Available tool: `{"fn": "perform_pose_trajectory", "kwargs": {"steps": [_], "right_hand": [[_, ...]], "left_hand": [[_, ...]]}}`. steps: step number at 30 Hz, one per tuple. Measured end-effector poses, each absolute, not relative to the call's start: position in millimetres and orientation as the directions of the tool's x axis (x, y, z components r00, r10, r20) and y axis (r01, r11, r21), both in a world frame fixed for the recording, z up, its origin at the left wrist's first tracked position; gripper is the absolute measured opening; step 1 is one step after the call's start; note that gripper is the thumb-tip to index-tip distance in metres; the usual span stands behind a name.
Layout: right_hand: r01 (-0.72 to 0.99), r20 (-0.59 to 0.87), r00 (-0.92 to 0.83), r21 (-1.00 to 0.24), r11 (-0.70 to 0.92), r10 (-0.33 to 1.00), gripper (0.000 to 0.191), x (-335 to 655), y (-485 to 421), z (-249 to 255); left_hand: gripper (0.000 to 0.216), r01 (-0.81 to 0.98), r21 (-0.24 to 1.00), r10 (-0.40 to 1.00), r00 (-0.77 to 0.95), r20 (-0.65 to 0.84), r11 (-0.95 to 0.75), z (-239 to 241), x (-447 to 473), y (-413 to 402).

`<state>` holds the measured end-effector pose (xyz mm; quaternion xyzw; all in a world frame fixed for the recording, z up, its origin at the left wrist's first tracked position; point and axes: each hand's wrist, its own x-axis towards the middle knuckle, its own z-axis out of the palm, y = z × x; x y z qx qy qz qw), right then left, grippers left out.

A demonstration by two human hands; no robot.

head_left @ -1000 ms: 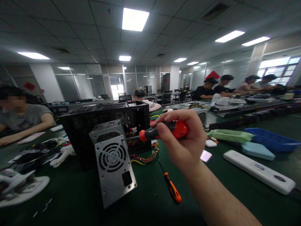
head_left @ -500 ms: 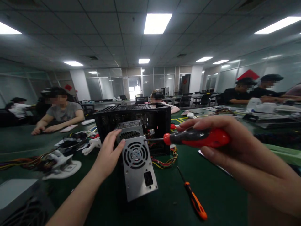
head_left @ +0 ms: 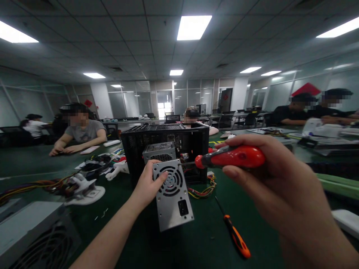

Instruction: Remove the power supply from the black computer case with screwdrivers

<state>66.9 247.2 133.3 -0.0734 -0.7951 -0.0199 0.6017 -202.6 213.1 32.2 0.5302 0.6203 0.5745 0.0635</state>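
Note:
A silver computer power supply point(head_left: 175, 213) stands tilted at the front of a black computer case point(head_left: 131, 149), its round fan grille and power socket facing me. My left hand point(head_left: 148, 185) is closed on its upper left side, with the thumb on the grille and the other fingers partly hidden behind the edge. In my right hand point(head_left: 280, 179) is a red and black screwdriver point(head_left: 235, 156), held level by its handle. The thin shaft points left, and its tip is at the upper right corner of the power supply. I cannot tell whether a screw is under it.
An orange and black screwdriver point(head_left: 237, 239) lies on the green table point(head_left: 207, 252). Coloured cables point(head_left: 203, 192) lie beside the case. Another power supply point(head_left: 36, 235) stands at the front left, near a white fixture point(head_left: 86, 194). Several people sit at the tables around.
The view has shifted, so most things appear farther right. My left thumb has moved from the edge onto the fan grille. My right hand's grip on the handle has turned, with the tip still at the corner.

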Motion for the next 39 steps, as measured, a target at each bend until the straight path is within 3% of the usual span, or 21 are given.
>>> {"fn": "perform_pose_trajectory", "kwargs": {"steps": [6,9,13,16,18,20,23,26,29,33,39], "right_hand": [[0.208,0.997,-0.037,-0.061,0.976,0.070,0.023,51.5,246.5,124.7],[0.091,0.994,0.062,-0.090,0.992,0.085,0.021,43.9,253.4,118.0],[-0.148,0.998,0.040,-0.035,0.988,0.041,0.055,45.1,266.1,116.2],[-0.172,0.993,-0.118,-0.008,0.985,-0.012,0.029,58.5,266.0,120.6],[-0.157,0.960,-0.279,-0.054,0.986,0.008,0.021,70.5,260.3,124.4],[-0.112,0.905,-0.423,-0.096,0.989,0.040,0.027,80.8,253.4,127.9],[-0.043,0.868,-0.496,-0.042,0.998,0.015,0.031,86.5,247.9,130.4],[0.052,0.914,-0.400,-0.056,0.997,0.072,0.024,80.2,250.3,128.1],[0.184,0.962,-0.202,-0.145,0.972,0.182,0.031,68.4,252.2,122.4],[0.231,0.976,-0.060,-0.189,0.954,0.208,0.033,54.6,242.7,115.2],[0.307,0.999,0.006,-0.047,0.951,0.047,0.027,47.4,232.7,112.2]], "left_hand": [[0.040,0.602,0.764,0.708,-0.434,0.558,-0.233,29.9,-202.3,213.5],[0.042,0.612,0.762,0.710,-0.438,0.551,-0.213,30.1,-202.4,212.1],[0.044,0.606,0.772,0.731,-0.439,0.523,-0.189,30.6,-202.5,210.0],[0.043,0.602,0.775,0.732,-0.437,0.523,-0.194,30.0,-202.9,210.1],[0.042,0.597,0.775,0.723,-0.440,0.533,-0.209,29.5,-203.2,211.0],[0.041,0.596,0.772,0.713,-0.442,0.544,-0.220,29.2,-203.5,212.0],[0.042,0.594,0.774,0.713,-0.443,0.543,-0.221,29.3,-203.6,212.9],[0.042,0.578,0.783,0.720,-0.440,0.536,-0.229,30.0,-203.3,213.0],[0.042,0.570,0.788,0.730,-0.433,0.529,-0.234,31.0,-202.4,212.6],[0.043,0.602,0.769,0.723,-0.431,0.540,-0.215,33.1,-200.7,212.3],[0.046,0.633,0.749,0.722,-0.426,0.545,-0.193,38.1,-197.5,213.9]]}}
